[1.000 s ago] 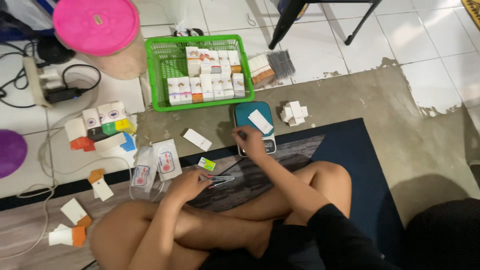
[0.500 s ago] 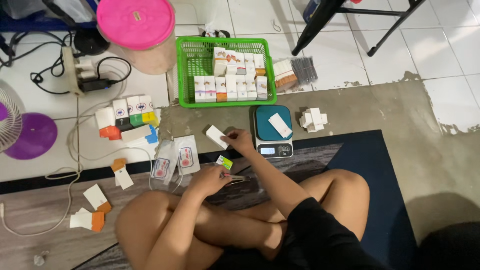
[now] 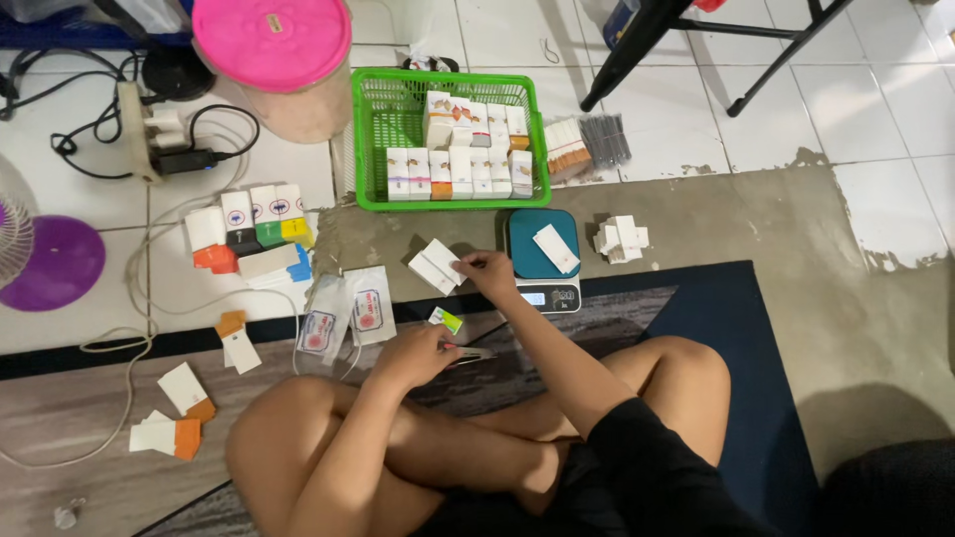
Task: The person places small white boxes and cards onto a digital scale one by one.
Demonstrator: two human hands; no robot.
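The person sat cross-legged on the floor (image 3: 875, 229), and everything here I place from the small teal scale (image 3: 542, 261) in front of the knees. The right hand (image 3: 487, 275) was just to the left of the scale, its fingers closed on the corner of a small white box (image 3: 435, 267). This box lay further left from the fingers, away from the scale, and its long axis ran on a slant, from upper right down to lower left. On the scale platform rested another white box (image 3: 556, 248), apart from the right hand.

The left hand (image 3: 418, 355) was lower, nearer to the body and left of the scale. Its fingers were curled around a thin dark tool (image 3: 472, 353) whose tip pointed toward the scale; what kind of tool it was I could not tell. A little green and white packet (image 3: 446, 319) lay between the two hands. So the right hand was nearer to the white box, and already touching it.

Behind the scale stood a green basket (image 3: 371, 159) filled with small boxes.
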